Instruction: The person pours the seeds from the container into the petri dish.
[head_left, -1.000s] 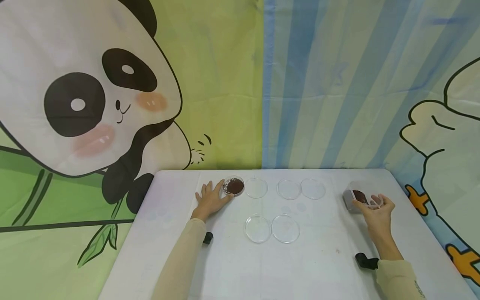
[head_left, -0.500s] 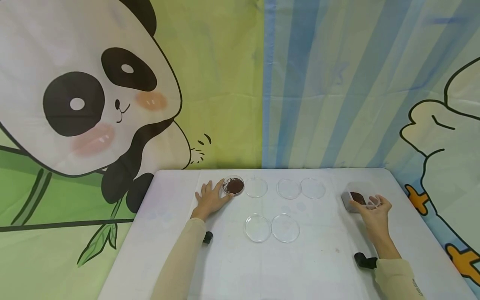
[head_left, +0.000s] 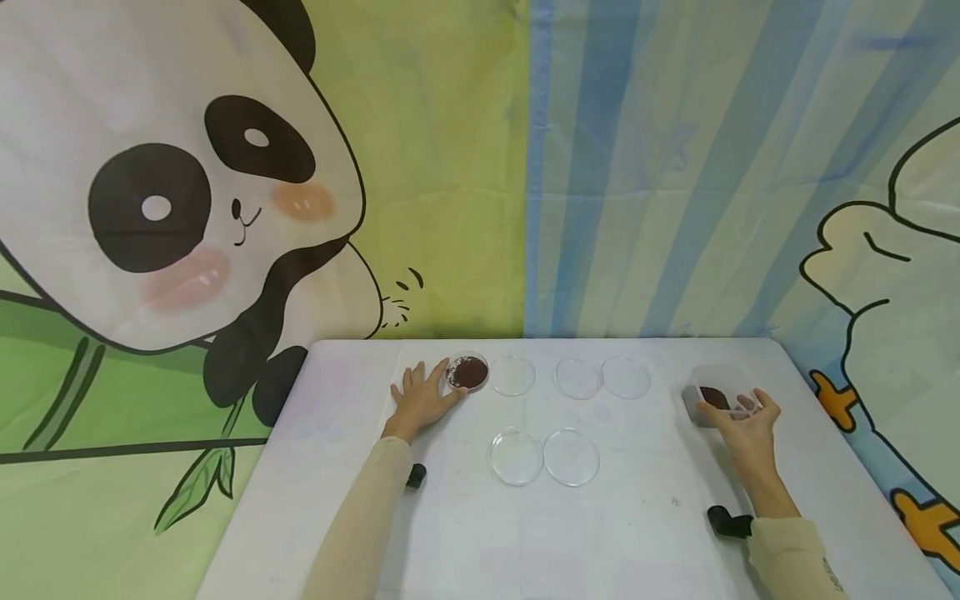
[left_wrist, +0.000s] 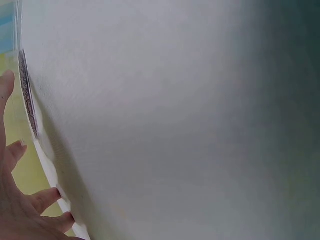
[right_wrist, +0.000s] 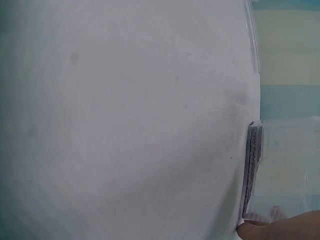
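White flat-topped table (head_left: pixel 637 542) with rounded far corners stands before wrinkled multicoloured printed sheet (head_left: pixel 450 167): black-and-white cartoon panda (head_left: pixel 225 192) left, blue-and-cream slanting stripes (head_left: pixel 675 167) right of centre

From the left wrist camera I see the left grip (left_wrist: pixel 14 202), bare fingers (left_wrist: pixel 46 199) spread, beside a clear dish (left_wrist: pixel 19 107) with a dark grainy layer (left_wrist: pixel 28 102); white counter (left_wrist: pixel 150 110) fills most of my view.

The head view is evenly lit; dimmer, hazy wrist views darken along one side.

Cream sleeves (head_left: pixel 358 517), black wrist pieces (head_left: pixel 726 522)
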